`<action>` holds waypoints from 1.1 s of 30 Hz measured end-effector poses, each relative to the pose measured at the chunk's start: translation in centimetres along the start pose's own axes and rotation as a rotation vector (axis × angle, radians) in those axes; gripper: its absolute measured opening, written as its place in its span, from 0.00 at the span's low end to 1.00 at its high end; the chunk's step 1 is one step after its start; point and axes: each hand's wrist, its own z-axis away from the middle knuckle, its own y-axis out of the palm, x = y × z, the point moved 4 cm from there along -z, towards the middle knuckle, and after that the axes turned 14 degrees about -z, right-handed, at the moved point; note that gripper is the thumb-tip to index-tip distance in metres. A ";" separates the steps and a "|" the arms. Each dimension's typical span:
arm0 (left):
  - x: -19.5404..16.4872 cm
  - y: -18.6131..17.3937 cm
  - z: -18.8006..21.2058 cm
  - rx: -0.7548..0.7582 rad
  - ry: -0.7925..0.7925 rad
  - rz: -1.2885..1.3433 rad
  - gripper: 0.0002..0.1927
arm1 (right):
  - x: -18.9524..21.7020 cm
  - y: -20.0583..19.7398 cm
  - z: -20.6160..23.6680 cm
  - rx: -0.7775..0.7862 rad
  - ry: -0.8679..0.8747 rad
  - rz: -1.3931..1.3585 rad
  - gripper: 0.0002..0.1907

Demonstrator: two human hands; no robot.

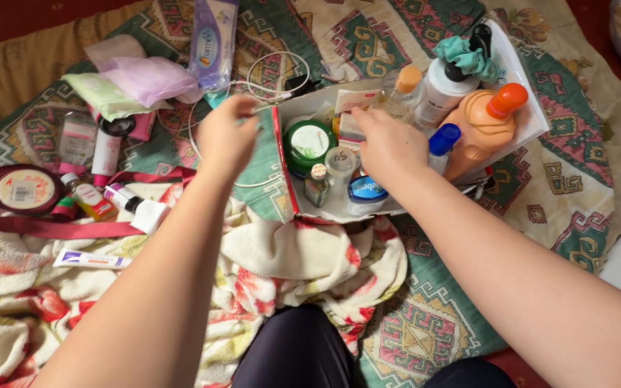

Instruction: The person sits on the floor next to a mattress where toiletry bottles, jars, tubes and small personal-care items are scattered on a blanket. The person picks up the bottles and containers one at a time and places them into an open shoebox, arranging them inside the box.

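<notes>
Lap: dark trousers (289,356) are sitting at 6 o'clock, floral towel (274,266) just past them.
Right hand (389,147): reaching into the white box (522,68), fingers curled down among the jars, can't tell if they're gripping anything.
Left hand (226,136): hovering at the box's 9 o'clock edge, fingers loosely bent, holding nothing.
Green jar (308,141): lying between both hands, at 9 o'clock from the right fingers, so that hand's nearer.
Far: orange bottle (484,122) is leaning at 2 o'clock.
</notes>
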 end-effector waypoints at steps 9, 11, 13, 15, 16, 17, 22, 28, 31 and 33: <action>19.1 -12.1 17.5 0.205 -0.700 -0.977 0.17 | 2.3 -1.4 0.2 -0.157 -0.070 0.006 0.24; 20.1 -12.1 19.0 0.402 -0.557 -1.080 0.25 | 3.1 -1.5 0.6 -0.145 -0.089 -0.052 0.21; 20.2 -12.2 19.5 0.464 -0.401 -1.273 0.22 | 3.9 -1.2 1.5 -0.110 -0.097 -0.111 0.17; 19.7 -12.1 19.1 0.543 -0.317 -1.378 0.24 | 4.7 -0.6 2.8 -0.038 -0.079 -0.162 0.15; 19.4 -12.5 18.6 0.593 -0.314 -1.388 0.27 | 5.1 -0.2 3.6 -0.004 -0.068 -0.188 0.14; 18.9 -12.6 17.8 0.644 -0.310 -1.400 0.30 | 5.5 0.1 4.5 0.027 -0.062 -0.233 0.14; 12.1 -13.9 10.6 0.322 -0.502 -1.013 0.22 | 6.9 2.1 6.8 0.222 0.051 -0.603 0.18; -4.7 -6.0 4.8 0.198 -0.272 0.822 0.35 | 6.4 4.9 3.9 0.353 0.618 -1.579 0.24; -9.9 -2.6 3.9 0.300 -0.309 0.852 0.34 | 3.3 2.3 1.8 0.090 0.558 -1.613 0.19; -10.9 -1.3 3.4 0.307 -0.366 0.724 0.34 | 1.2 -0.5 1.3 -0.047 0.420 -1.253 0.20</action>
